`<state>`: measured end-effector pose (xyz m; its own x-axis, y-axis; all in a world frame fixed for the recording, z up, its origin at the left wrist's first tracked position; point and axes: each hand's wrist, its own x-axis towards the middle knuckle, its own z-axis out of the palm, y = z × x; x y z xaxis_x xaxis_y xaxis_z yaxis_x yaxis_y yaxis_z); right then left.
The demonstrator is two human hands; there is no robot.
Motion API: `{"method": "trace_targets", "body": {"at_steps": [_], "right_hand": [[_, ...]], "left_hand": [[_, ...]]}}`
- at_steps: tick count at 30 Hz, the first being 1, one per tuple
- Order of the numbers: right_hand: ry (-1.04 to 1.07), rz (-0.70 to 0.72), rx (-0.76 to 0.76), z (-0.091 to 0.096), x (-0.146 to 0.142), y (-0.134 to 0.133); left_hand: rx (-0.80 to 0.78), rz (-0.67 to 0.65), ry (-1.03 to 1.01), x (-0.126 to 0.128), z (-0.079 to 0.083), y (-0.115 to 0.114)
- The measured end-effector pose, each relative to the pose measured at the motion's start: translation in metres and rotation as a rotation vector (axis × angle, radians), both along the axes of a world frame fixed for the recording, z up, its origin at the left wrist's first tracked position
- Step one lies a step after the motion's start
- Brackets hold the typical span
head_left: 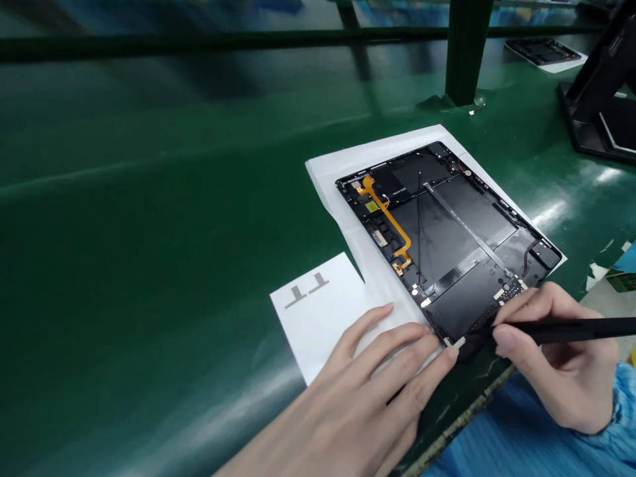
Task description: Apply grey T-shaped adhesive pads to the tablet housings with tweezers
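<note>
An opened tablet housing (447, 232) lies on white paper, its black inside facing up, with an orange flex cable (395, 225) along one side and a thin grey ribbon cable (464, 228) across it. My left hand (387, 377) rests over the paper beside its near corner, fingers stretched and apart. One fingertip touches that corner by a small pale strip (460, 343). Pinched in my right hand (556, 358) is a pair of black tweezers (571, 329), pointing left at the same corner. Their tips are dark against the housing, so I cannot tell whether they grip the strip.
A white card (318, 311) with two grey T-shaped pieces lies left of the housing. Behind stands a green post (467, 53) near a small loose wire (474, 111). Another housing (544, 52) and a black stand (596, 112) are at the far right. The green table's edge (462, 424) runs close to me.
</note>
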<state>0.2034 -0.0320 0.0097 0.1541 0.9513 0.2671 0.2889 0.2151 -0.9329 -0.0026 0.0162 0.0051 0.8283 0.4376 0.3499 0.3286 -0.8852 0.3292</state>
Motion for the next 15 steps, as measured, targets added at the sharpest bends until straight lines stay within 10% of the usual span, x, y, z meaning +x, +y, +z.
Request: {"method": "trace_targets", "body": {"at_steps": [15], "right_hand": [[-0.025,0.129,-0.038,-0.0011,-0.0066,0.0078]], "left_hand": [[-0.008,0.005,-0.031,0.0032,0.0029,0.0035]]}}
